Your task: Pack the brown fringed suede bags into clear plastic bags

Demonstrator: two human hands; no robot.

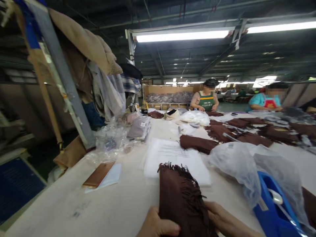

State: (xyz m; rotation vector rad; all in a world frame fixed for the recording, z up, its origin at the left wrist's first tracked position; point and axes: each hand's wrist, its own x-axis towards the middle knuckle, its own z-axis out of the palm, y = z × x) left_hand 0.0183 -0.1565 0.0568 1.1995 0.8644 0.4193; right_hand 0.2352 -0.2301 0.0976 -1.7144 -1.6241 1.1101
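Head view, forward and down, across table

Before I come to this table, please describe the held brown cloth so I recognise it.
On the big pale table, find the white papers near the middle. In front of them is the dark brown cloth, fringed at its far end. Unlike the brown pieces lying farther off, it is in the left hand, the right hand at its edge.

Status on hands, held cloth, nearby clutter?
Left hand gripping folded brown fringed cloth, thumb on top. Right hand against its right edge, grip partly hidden. White sheets beyond; translucent plastic to the right.
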